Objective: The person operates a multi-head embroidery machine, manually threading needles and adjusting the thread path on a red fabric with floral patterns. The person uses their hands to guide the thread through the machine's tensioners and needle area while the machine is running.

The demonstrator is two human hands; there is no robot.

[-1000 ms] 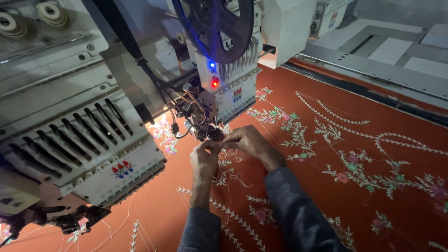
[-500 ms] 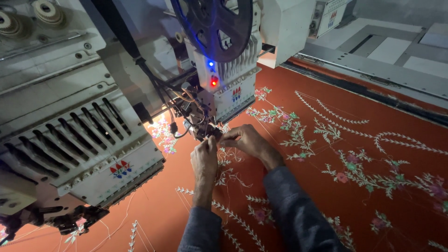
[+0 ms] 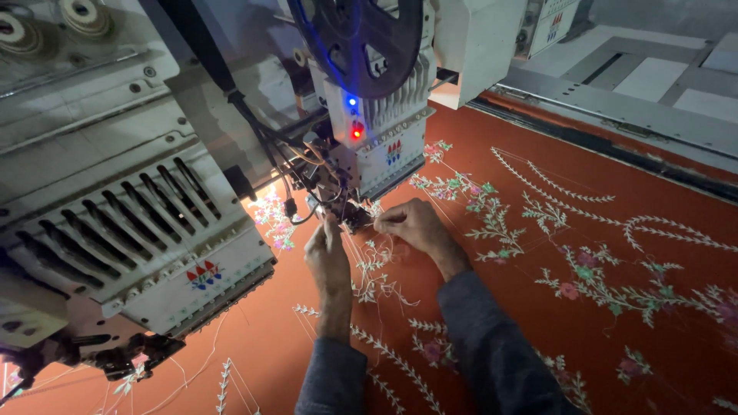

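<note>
1. Two hands at the needle area (image 3: 350, 209) of the middle embroidery head (image 3: 377, 131), under the dark reel (image 3: 361, 42). Both sleeves come in from 6 o'clock.
2. Left hand (image 3: 327, 253): fingers raised toward 12 o'clock, tips touching the needle area from below. They look pinched together, likely on a thread, but the thread itself is too fine to confirm.
3. Right hand (image 3: 411, 224): at 3 o'clock of the needle area, thumb and forefinger closed in a pinch pointing at it. A thin pale thread (image 3: 367, 224) seems to run from the pinch to the needles; grip judged, not certain.
4. Red cloth (image 3: 538, 323) lies flat under the heads. Much stitching done: floral sprays and leaf vines at 3 to 5 o'clock of the hands, more at 6 o'clock.
5. Loose thread ends lie on the motif just below the hands.
6. Judgement: work at the needle is in progress, not finished; both hands are engaged there, and the head shows one blue and one red lamp (image 3: 355, 132) lit.
7. Left head (image 3: 146, 246) at 9 o'clock: untouched.
</note>
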